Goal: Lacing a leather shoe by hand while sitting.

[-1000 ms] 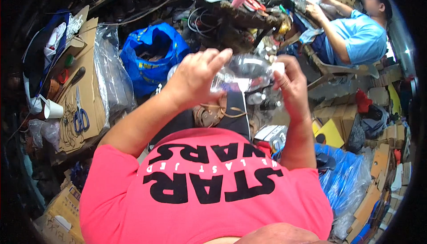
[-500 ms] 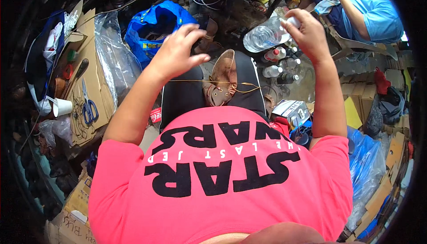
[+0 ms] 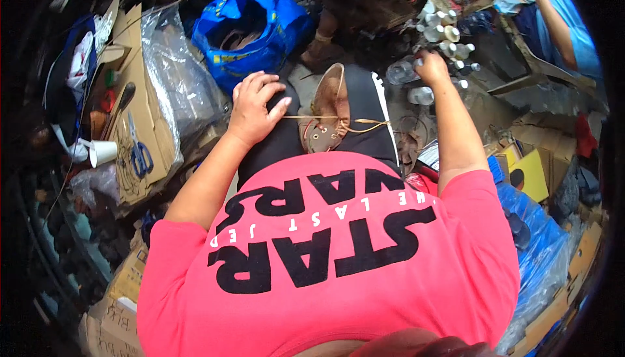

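Cluttered floor fills my feed, where I see the clear bottle far right, long axis roughly left to right, its neck end pinched by the nearer right hand, while the left hand, loosely spread, lies over the left thigh.

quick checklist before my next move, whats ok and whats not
1. Left hand free: ok, over the left thigh, nothing seen in it.
2. Right hand at the clear bottle: ok, fingers at its neck end.
3. Bottle capped: cannot tell, fingers hide it.
4. Room around that bottle: not ok, other bottles crowd close.
5. Cord tucked in: not ok, it trails from the brown leather piece across both thighs.
6. Scissors away from both hands: ok.
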`<move>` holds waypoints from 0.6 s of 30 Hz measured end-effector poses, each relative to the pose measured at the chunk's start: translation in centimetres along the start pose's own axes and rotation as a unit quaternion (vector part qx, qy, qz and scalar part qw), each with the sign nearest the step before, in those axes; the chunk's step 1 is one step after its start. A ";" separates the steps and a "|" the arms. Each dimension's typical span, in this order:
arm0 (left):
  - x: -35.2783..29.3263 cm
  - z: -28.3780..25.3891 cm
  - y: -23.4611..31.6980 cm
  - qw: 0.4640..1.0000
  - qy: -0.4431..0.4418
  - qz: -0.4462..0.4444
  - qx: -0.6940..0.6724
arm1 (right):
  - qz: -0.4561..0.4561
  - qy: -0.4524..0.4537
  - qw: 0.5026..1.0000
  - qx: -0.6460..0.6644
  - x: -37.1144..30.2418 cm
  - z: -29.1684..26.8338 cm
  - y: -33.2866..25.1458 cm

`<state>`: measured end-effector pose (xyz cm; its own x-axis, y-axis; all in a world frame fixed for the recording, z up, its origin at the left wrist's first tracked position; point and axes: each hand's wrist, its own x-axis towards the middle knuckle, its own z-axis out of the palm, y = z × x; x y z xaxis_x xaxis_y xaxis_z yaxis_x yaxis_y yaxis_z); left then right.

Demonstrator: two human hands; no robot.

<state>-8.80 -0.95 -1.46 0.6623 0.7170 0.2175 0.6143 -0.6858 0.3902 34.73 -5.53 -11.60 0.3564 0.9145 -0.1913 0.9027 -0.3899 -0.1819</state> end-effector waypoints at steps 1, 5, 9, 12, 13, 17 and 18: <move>-0.1 0.2 -0.4 1.000 0.017 -0.006 -0.019 | 0.001 -0.016 1.000 0.005 0.3 0.8 0.4; -0.2 -0.2 0.2 0.999 0.051 -0.002 0.019 | -0.006 -0.022 0.999 -0.024 0.6 5.3 3.0; -0.6 -0.6 0.4 0.996 0.072 -0.017 0.048 | 0.021 -0.071 0.997 -0.019 -0.3 5.8 2.3; -0.4 -0.6 0.7 0.995 0.081 -0.011 0.062 | 0.043 -0.075 0.996 -0.018 -0.4 6.3 2.9; -0.4 -0.7 1.0 0.993 0.088 -0.002 0.078 | 0.059 -0.093 0.993 -0.048 -0.3 6.2 3.1; -0.1 -2.1 3.0 0.991 0.094 0.066 0.076 | 0.041 -0.049 0.997 -0.035 -0.8 3.2 0.8; -0.3 -2.1 3.7 0.990 0.082 0.104 0.042 | 0.029 0.013 0.999 -0.015 -1.0 1.8 -0.5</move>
<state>-7.63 -3.41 1.83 0.7043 0.5644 0.4306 0.5091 -0.8243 0.2477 33.50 -6.42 -13.03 0.4152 0.8928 -0.1747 0.8868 -0.4400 -0.1411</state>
